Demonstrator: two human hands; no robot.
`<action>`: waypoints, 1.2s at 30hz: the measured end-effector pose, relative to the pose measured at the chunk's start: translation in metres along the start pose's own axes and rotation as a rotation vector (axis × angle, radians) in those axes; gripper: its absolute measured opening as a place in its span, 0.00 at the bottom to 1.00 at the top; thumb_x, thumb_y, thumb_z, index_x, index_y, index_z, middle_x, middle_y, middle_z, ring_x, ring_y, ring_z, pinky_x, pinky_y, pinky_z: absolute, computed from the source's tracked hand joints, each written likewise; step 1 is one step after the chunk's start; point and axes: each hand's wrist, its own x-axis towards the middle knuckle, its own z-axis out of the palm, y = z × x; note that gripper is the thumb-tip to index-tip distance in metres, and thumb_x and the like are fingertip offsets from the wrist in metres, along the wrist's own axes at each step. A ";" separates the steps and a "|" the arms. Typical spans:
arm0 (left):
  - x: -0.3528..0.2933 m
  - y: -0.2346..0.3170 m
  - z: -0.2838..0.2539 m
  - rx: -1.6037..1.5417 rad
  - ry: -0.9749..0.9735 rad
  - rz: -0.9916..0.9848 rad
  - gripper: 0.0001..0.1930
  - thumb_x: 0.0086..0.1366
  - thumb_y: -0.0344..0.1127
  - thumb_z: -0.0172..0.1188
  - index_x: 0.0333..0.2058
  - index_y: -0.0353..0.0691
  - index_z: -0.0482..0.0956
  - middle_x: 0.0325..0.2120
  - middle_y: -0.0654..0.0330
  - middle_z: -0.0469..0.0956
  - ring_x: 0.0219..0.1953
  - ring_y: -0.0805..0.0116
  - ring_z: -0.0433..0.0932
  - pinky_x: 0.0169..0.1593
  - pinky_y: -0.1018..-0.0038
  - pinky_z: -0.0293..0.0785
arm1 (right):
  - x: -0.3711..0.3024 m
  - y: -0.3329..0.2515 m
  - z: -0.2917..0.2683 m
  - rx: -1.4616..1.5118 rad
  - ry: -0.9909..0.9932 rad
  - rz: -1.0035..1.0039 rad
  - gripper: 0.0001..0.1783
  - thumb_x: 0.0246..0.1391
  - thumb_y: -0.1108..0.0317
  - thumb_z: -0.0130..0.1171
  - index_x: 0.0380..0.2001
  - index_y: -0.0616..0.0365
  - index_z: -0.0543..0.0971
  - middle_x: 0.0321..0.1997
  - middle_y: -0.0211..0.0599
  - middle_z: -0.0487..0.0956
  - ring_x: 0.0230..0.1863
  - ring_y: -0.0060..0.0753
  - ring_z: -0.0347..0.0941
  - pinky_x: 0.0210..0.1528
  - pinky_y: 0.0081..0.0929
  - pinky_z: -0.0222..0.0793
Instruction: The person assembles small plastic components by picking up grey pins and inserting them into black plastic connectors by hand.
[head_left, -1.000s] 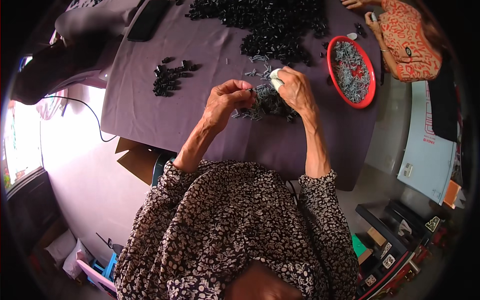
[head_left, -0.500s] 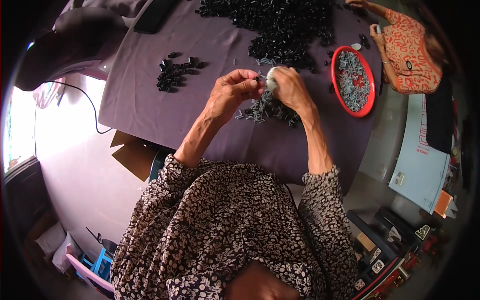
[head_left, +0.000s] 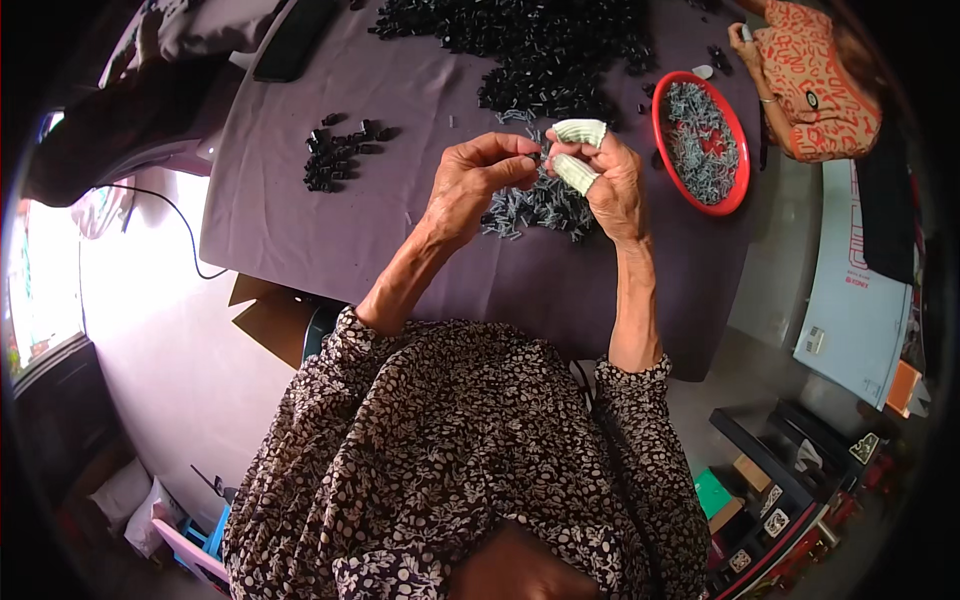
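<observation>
- From my remote seat I read the head view as a clock face, twelve at its top edge.
- The left hand (head_left: 468, 182), just short of twelve, has thumb and forefinger pinched together. I make out a small dark piece (head_left: 537, 157) at their tips, mostly hidden by the fingers.
- The right hand (head_left: 620, 195), towards one o'clock, shows the clearest change. Half a second ago its fingers were bunched against the left fingertips; now the thumb and forefinger, in ribbed pale finger covers (head_left: 577, 176), stand parted in a sideways V, tips close to the left pinch. I cannot tell whether anything lies between them.
- A second ago the hands were further apart, the right one over the loose grey pieces (head_left: 535, 208); those now lie just below both hands, partly covered.
- My view has shifted: everything on the purple cloth (head_left: 390, 245) sits slightly higher in the frame than half a second ago.
- The big heap of black parts (head_left: 560, 50) spreads at twelve to one o'clock. The small black cluster (head_left: 330, 162), at ten o'clock, looks unchanged.
- The red tray (head_left: 720, 209) of grey pieces remains at two o'clock, well apart from the right hand.
- Beyond it, the co-worker's nearer hand (head_left: 743, 42) is visible at one to two o'clock; the other, seen earlier, is now past the top edge.
</observation>
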 end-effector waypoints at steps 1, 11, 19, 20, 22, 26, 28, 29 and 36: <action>0.000 0.000 0.001 0.002 -0.003 -0.003 0.06 0.57 0.27 0.57 0.34 0.35 0.77 0.27 0.61 0.77 0.30 0.75 0.75 0.39 0.78 0.72 | 0.000 0.001 -0.001 -0.022 -0.008 -0.016 0.14 0.47 0.79 0.54 0.41 0.61 0.73 0.35 0.31 0.77 0.33 0.18 0.72 0.38 0.16 0.69; -0.006 0.002 0.002 0.339 0.018 0.090 0.08 0.56 0.27 0.57 0.35 0.33 0.78 0.26 0.62 0.77 0.30 0.78 0.73 0.36 0.80 0.70 | -0.001 -0.018 0.006 -0.516 -0.009 -0.069 0.18 0.43 0.80 0.55 0.41 0.61 0.73 0.30 0.33 0.79 0.30 0.21 0.74 0.34 0.20 0.70; -0.014 -0.009 0.000 0.626 0.008 0.309 0.08 0.53 0.25 0.57 0.33 0.32 0.78 0.26 0.59 0.76 0.28 0.75 0.74 0.32 0.79 0.69 | -0.008 -0.012 0.023 -0.669 -0.002 -0.242 0.07 0.38 0.82 0.51 0.25 0.63 0.67 0.23 0.46 0.74 0.26 0.51 0.72 0.27 0.40 0.66; -0.016 -0.011 -0.004 0.601 0.034 0.231 0.07 0.53 0.25 0.57 0.33 0.32 0.78 0.26 0.59 0.76 0.29 0.75 0.74 0.32 0.79 0.69 | -0.010 -0.008 0.024 -0.660 -0.026 -0.154 0.06 0.39 0.82 0.51 0.24 0.64 0.67 0.25 0.46 0.74 0.28 0.51 0.72 0.27 0.39 0.66; -0.020 -0.017 -0.011 0.516 0.068 0.102 0.07 0.54 0.25 0.57 0.33 0.32 0.78 0.26 0.60 0.76 0.29 0.75 0.74 0.34 0.80 0.70 | -0.014 0.004 0.031 -0.600 0.007 -0.185 0.06 0.40 0.83 0.50 0.26 0.64 0.68 0.24 0.48 0.74 0.28 0.53 0.72 0.28 0.39 0.66; -0.018 -0.019 -0.016 0.211 0.011 -0.085 0.07 0.55 0.25 0.57 0.34 0.33 0.77 0.25 0.63 0.76 0.29 0.78 0.74 0.37 0.81 0.69 | -0.025 0.007 0.018 -0.573 0.110 -0.159 0.08 0.45 0.78 0.53 0.32 0.62 0.74 0.26 0.43 0.77 0.29 0.37 0.75 0.30 0.29 0.69; -0.015 -0.015 -0.015 0.152 0.006 -0.074 0.05 0.56 0.25 0.56 0.33 0.33 0.76 0.25 0.62 0.76 0.29 0.75 0.74 0.38 0.80 0.70 | -0.027 0.012 -0.009 -0.544 0.223 -0.167 0.09 0.48 0.74 0.56 0.35 0.59 0.77 0.29 0.36 0.79 0.29 0.20 0.73 0.32 0.20 0.68; -0.013 -0.014 -0.016 0.093 0.004 -0.063 0.04 0.57 0.25 0.55 0.32 0.33 0.76 0.26 0.61 0.76 0.29 0.73 0.75 0.39 0.78 0.71 | -0.029 0.016 -0.024 -0.555 0.289 -0.110 0.08 0.48 0.74 0.55 0.34 0.59 0.78 0.28 0.35 0.79 0.28 0.20 0.72 0.31 0.20 0.67; -0.010 -0.012 -0.010 0.025 -0.016 -0.071 0.04 0.55 0.26 0.57 0.31 0.34 0.76 0.24 0.62 0.76 0.28 0.76 0.74 0.38 0.79 0.71 | -0.032 0.056 -0.071 -0.794 0.259 -0.085 0.11 0.39 0.81 0.50 0.30 0.65 0.76 0.29 0.46 0.77 0.30 0.46 0.73 0.32 0.31 0.67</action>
